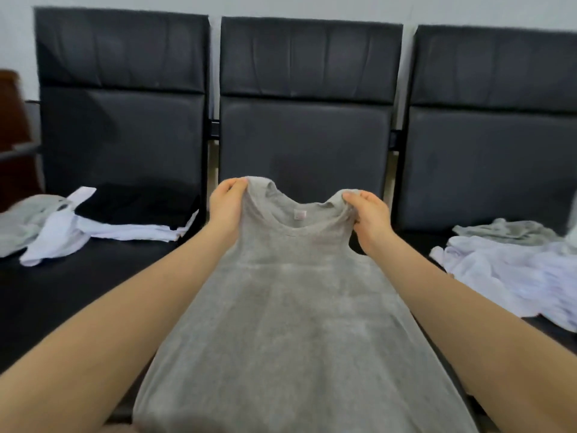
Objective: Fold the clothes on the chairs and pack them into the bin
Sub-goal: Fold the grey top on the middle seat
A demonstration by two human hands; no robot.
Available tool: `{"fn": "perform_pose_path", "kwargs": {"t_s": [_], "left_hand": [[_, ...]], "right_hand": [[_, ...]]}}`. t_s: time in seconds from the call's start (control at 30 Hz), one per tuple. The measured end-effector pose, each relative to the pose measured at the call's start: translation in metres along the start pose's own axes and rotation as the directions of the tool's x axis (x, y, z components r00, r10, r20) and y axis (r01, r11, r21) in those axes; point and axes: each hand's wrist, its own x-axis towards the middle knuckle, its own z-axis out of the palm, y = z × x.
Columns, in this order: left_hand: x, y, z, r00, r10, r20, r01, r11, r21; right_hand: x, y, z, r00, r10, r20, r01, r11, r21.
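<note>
Head view looks down past both of my bare forearms to a grey sleeveless top (290,307) stretched out in front of me over the middle chair (307,142). My left hand (225,205) pinches the top's left shoulder strap, thumb and fingers curled over the bunched fabric at its peak. My right hand (368,216) grips the other strap the same way, fingers folded round the cloth. Between my hands the neckline sags in a curve, and a small pale label (299,215) shows just inside it. The body of the top runs from my hands back toward me, widening to the bottom edge of the picture.

On the left chair (121,132) a folded black garment (134,204) lies on the seat, with crumpled white clothes (81,235) in front of it and something grey (28,223) at the far left. On the right chair (493,145) a loose white pile (512,273) lies on the seat, with a grey piece (505,232) just behind it.
</note>
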Motion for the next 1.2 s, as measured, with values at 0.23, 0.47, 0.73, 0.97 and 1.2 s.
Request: {"fn": "perform_pose_path", "kwargs": {"t_s": [0.23, 0.47, 0.73, 0.97, 1.2], "left_hand": [[-0.07, -0.067, -0.059, 0.946, -0.162, 0.281, -0.031, 0.817, 0.575], [-0.085, -0.077, -0.065, 0.918, -0.157, 0.364, -0.308, 0.297, 0.904], [-0.041, -0.074, -0.041, 0.956, 0.046, 0.29, -0.279, 0.445, 0.851], [0.007, -0.091, -0.007, 0.958, -0.077, 0.278, -0.249, 0.265, 0.932], [0.034, -0.109, -0.009, 0.988, -0.154, 0.03, 0.058, 0.539, 0.841]], "right_hand": [[-0.073, 0.077, -0.06, 0.924, 0.112, 0.366, 0.145, 0.783, -0.605], [-0.086, 0.081, -0.067, 0.903, 0.059, 0.426, 0.369, 0.406, -0.836], [-0.032, 0.067, -0.053, 0.973, -0.11, 0.202, 0.227, 0.319, -0.92], [0.017, 0.077, -0.037, 0.948, 0.036, 0.316, 0.312, 0.09, -0.946], [0.017, 0.095, -0.043, 0.967, -0.007, 0.254, 0.252, 0.157, -0.955]]}}
